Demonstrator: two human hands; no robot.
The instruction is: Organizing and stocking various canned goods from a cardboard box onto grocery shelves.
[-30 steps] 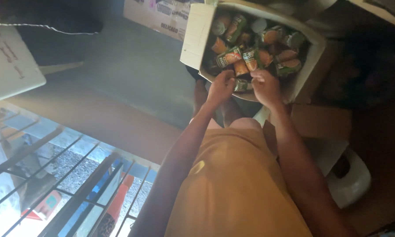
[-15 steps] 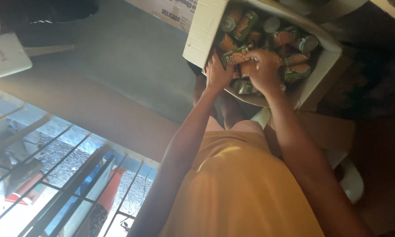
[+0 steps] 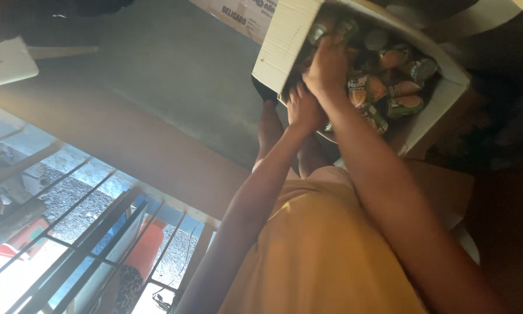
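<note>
Orange-and-green cans (image 3: 389,90) fill the white cardboard box (image 3: 284,40) under both hands. The right hand (image 3: 328,67) curls down over cans at the box's near corner; the left hand (image 3: 305,107), just below it, looks cupped, though its grip is hidden. The cans look rigid, smooth and weighty, best gripped around their sides.

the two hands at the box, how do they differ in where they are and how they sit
The right hand reaches further, in over the packets in the white cardboard box; the left hand sits lower, at the box's near edge. The right hand lies palm down, fingers spread on the packets; the left curls at the rim, its grip hidden. Both are bare and touch the box or its contents.
</note>
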